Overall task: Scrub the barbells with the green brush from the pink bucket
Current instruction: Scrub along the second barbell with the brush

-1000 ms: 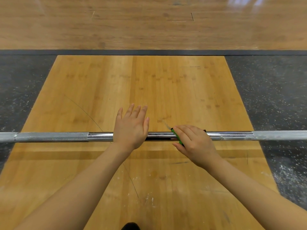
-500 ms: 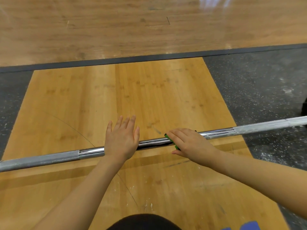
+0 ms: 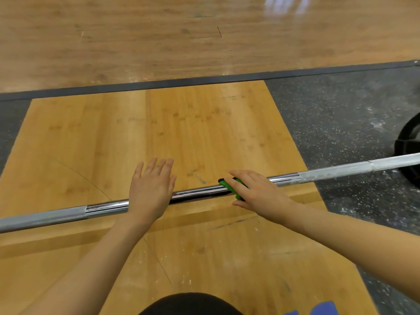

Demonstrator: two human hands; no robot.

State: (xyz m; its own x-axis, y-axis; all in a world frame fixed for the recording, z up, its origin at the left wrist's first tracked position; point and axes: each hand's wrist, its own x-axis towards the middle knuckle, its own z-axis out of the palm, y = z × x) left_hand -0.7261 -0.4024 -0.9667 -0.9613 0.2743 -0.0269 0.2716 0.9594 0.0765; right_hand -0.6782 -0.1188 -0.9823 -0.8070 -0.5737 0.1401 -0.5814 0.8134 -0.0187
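Green brush point(image 3: 231, 187) on the chrome barbell point(image 3: 197, 194), gripped in your right hand point(image 3: 256, 192).
Your left hand point(image 3: 151, 189) lies flat and open on the bar, left of the brush, over the wooden platform point(image 3: 204, 137).

Single head-worn wide-angle view being aimed forward and down, close over barbell point(image 3: 204, 194) crossing wooden platform point(image 3: 181, 133); both forearms being framed from below; no second view.

Gym: wooden lifting platform point(image 3: 181, 133) flanked by speckled rubber flooring point(image 3: 341, 123), barbell point(image 3: 197, 194) across it, black weight plate point(image 3: 409, 151) at right.
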